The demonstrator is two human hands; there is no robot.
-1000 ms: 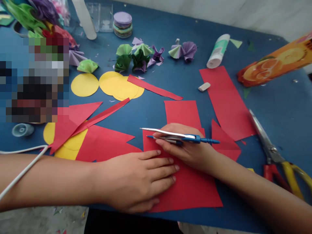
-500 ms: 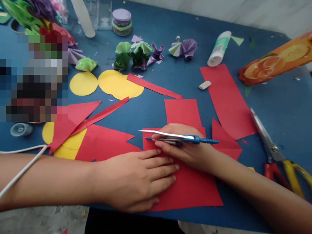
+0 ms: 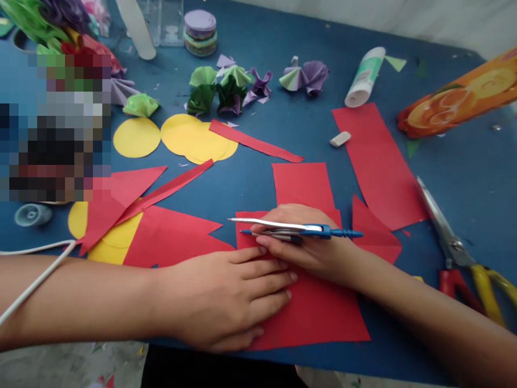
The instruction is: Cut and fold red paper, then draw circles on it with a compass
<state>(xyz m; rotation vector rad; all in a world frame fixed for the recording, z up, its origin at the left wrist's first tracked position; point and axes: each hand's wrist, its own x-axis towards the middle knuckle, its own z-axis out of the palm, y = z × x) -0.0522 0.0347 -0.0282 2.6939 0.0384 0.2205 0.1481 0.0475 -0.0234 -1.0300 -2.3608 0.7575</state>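
Observation:
My left hand [image 3: 238, 299] lies flat on a red paper sheet [image 3: 323, 312] near the table's front edge, its fingers stretched out to the right. My right hand [image 3: 302, 237] is closed on a drawing compass [image 3: 319, 230] with a blue head and a silver leg. The compass lies sideways across the fingers, its points toward the left over the sheet's upper edge. A smaller red paper piece [image 3: 302, 183] lies just beyond my right hand. Left of my hands is a notched red paper piece [image 3: 169, 237].
Scissors [image 3: 456, 248] lie at right beside a red strip [image 3: 383, 167] and an eraser [image 3: 340, 139]. Farther back are a glue bottle [image 3: 365, 75], an orange pack [image 3: 460, 97] and folded paper flowers [image 3: 230, 91]. Yellow circles [image 3: 137, 137] lie at left, near a white cable [image 3: 40, 285].
My hands and the compass hold almost the same pose. The view has shifted only slightly.

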